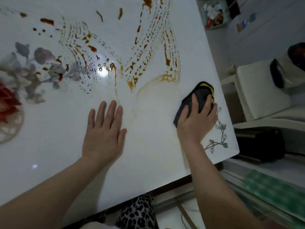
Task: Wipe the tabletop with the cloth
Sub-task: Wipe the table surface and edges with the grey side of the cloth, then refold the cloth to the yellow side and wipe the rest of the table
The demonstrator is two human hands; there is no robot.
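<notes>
Pressing cloth on tabletop, right hand.

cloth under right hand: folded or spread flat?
Folded, it seems: the cloth is a compact thick pad under the right hand, yellow trim curving over its far end.

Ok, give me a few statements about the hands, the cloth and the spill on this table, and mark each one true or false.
1. The right hand presses on the dark cloth with a yellow edge. True.
2. The left hand holds a sponge. False: it lies flat and bare on the glossy white tabletop.
3. Streaky brown spilled liquid lies beyond both hands. True.
4. The cloth sits at the table's left edge. False: it is near the right edge.
</notes>
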